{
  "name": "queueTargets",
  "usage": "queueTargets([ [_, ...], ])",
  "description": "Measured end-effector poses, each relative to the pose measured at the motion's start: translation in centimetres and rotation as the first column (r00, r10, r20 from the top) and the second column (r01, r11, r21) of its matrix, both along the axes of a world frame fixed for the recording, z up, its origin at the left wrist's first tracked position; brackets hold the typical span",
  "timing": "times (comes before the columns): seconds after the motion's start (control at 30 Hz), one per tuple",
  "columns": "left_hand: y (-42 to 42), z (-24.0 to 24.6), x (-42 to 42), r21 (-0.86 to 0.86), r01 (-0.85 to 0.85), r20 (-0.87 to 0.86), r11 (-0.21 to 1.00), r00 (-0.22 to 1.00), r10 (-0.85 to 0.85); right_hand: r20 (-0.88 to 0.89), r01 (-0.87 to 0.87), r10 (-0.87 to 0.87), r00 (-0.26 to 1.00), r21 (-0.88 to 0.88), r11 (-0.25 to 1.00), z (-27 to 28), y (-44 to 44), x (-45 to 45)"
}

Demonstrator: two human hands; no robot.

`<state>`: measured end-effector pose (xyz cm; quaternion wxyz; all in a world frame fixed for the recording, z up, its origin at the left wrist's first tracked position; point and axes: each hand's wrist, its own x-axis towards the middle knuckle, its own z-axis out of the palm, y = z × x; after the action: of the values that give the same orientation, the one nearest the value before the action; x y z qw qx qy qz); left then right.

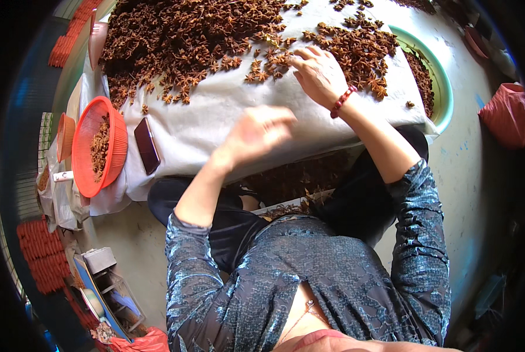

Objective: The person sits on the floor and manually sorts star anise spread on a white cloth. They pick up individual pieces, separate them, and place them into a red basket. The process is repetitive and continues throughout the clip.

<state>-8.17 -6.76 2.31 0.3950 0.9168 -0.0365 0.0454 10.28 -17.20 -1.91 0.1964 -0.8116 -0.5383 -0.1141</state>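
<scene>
A big heap of dried star anise [192, 35] covers the far left of a table draped in a whitish cloth [192, 127]. A second, smaller pile of star anise [355, 53] lies to the right. Between the two, my right hand [319, 72], with a red bead bracelet [343, 101] at the wrist, has its fingertips at the edge of some scattered star anise [269, 66]; whether it grips a piece is hidden. My left hand [258, 132] is blurred over the bare cloth nearer to me, fingers bent, and what it holds cannot be made out.
A red plastic basket [121, 145] with small brown pieces and a dark smartphone [147, 145] are at the table's left. A green-rimmed tub [445, 97] of star anise stands at the right, with a red bag [509, 114] beyond. Dark plant material [293, 180] lies below the table's near edge.
</scene>
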Motion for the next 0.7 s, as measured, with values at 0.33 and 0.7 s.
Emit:
queueTargets([
  [0.33, 6.8, -5.4, 4.0, 0.523, -0.479, 0.338, 0.705, 0.876, 0.345, -0.237, -0.218, 0.237, 0.942, 0.100, 0.971, -1.3, 0.4, -0.4],
  [0.7, 5.0, -5.6, 5.4, 0.629, -0.474, 0.435, 0.616, 0.872, 0.227, -0.301, -0.086, 0.115, 0.947, 0.109, 0.990, -0.4, -0.1, 1.9],
])
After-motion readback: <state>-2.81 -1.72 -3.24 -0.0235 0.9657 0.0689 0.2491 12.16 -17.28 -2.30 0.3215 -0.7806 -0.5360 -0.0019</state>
